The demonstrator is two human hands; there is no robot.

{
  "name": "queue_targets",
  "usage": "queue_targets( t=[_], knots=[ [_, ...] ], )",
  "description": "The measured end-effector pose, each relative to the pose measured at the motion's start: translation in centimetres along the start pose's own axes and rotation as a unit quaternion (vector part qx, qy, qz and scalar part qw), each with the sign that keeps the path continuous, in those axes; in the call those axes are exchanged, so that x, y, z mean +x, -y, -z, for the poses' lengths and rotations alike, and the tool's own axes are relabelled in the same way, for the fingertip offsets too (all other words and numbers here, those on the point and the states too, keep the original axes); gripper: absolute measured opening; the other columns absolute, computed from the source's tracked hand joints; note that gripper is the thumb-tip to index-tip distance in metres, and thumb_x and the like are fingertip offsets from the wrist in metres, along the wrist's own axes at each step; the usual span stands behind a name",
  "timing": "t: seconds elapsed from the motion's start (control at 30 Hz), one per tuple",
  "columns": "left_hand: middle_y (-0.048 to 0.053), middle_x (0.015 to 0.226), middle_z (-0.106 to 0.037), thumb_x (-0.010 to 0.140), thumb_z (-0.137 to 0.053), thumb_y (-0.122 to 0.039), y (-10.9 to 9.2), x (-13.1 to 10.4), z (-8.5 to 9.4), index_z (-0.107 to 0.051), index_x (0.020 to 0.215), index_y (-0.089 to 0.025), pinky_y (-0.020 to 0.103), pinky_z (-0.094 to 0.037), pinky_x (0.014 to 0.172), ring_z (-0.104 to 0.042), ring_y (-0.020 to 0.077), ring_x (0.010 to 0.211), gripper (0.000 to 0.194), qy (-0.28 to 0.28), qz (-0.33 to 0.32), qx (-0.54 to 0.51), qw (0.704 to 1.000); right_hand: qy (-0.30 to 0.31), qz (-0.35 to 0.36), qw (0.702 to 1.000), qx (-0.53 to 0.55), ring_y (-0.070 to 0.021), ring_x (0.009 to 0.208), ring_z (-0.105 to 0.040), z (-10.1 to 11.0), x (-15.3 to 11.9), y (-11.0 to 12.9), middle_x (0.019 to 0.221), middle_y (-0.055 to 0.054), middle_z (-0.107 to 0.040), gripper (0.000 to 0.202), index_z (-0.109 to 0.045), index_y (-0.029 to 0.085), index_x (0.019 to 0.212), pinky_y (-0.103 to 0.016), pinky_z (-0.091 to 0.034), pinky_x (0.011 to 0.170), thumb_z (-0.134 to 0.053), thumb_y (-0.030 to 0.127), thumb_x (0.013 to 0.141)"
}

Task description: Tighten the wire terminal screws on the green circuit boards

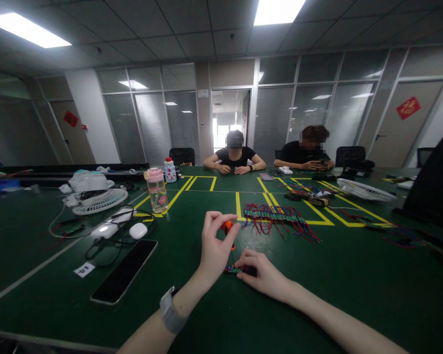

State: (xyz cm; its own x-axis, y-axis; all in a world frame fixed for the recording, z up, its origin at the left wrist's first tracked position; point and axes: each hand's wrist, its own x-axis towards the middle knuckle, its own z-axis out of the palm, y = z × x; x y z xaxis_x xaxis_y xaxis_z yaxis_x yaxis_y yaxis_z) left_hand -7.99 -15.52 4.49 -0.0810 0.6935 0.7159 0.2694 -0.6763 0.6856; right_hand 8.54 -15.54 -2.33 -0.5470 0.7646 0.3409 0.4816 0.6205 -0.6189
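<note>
An orange-handled screwdriver [228, 227] stands nearly upright in my left hand [216, 243], thumb and fingers closed about its handle. Its thin shaft points down at a small green circuit board [232, 270] on the table. Whether the tip touches the board is too small to tell. My right hand [264, 275] pinches the right side of that board, and the fingers hide part of it. Beyond my hands lies a row of green circuit boards [271, 214] with red and blue wires sticking out on both sides.
On the left lie a black phone [124, 271], a white earbud case [138, 230], a power strip [112, 223], a white fan [100, 200] and a pink-lidded bottle [157, 191]. Yellow tape marks the green table [192, 314]. Two people [235, 156] sit across it. More wires lie right.
</note>
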Motion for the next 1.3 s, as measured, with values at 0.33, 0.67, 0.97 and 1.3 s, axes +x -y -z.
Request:
queue_targets(
  t=[0.33, 0.67, 0.97, 1.3],
  knots=[
    [0.007, 0.107, -0.063, 0.094, -0.048, -0.028, 0.34, -0.09, -0.19, -0.065, 0.116, -0.023, 0.031, -0.052, 0.078, -0.063, 0.0188, 0.093, 0.027, 0.059, 0.053, -0.099, 0.992, 0.002, -0.005, 1.0, 0.004, -0.0168, 0.079, -0.059, 0.15, 0.02, 0.39, 0.089, -0.004, -0.062, 0.019, -0.072, 0.016, 0.09, -0.025, -0.047, 0.071, -0.064, 0.004, 0.078],
    [0.007, 0.117, -0.06, 0.097, -0.042, -0.026, 0.32, -0.1, -0.16, -0.065, 0.118, -0.024, 0.033, -0.049, 0.09, -0.06, 0.0193, 0.105, 0.031, 0.057, 0.037, -0.094, 0.993, 0.01, -0.003, 1.0, -0.004, -0.0159, 0.078, -0.058, 0.23, -0.02, 0.55, 0.089, -0.003, -0.061, 0.018, -0.072, 0.016, 0.089, -0.024, -0.046, 0.07, -0.063, 0.004, 0.079],
    [0.006, 0.109, -0.053, 0.09, -0.055, -0.028, 0.02, -0.1, 0.13, -0.073, 0.103, -0.027, 0.033, -0.048, 0.09, -0.058, 0.0189, 0.101, 0.023, 0.002, -0.002, 0.013, 1.0, 0.003, 0.001, 1.0, -0.005, -0.0161, 0.079, -0.058, -0.02, -0.03, 0.15, 0.089, -0.003, -0.061, 0.018, -0.072, 0.017, 0.089, -0.025, -0.046, 0.071, -0.063, 0.005, 0.079],
    [0.008, 0.106, -0.067, 0.091, -0.053, -0.028, 0.01, 0.01, -0.1, -0.068, 0.11, -0.02, 0.031, -0.054, 0.079, -0.065, 0.0195, 0.092, 0.026, 0.036, 0.042, -0.092, 0.994, 0.004, 0.001, 1.0, 0.001, -0.016, 0.078, -0.058, 0.05, -0.05, 0.04, 0.089, -0.003, -0.061, 0.019, -0.072, 0.017, 0.09, -0.024, -0.046, 0.07, -0.064, 0.005, 0.079]
  ],
)
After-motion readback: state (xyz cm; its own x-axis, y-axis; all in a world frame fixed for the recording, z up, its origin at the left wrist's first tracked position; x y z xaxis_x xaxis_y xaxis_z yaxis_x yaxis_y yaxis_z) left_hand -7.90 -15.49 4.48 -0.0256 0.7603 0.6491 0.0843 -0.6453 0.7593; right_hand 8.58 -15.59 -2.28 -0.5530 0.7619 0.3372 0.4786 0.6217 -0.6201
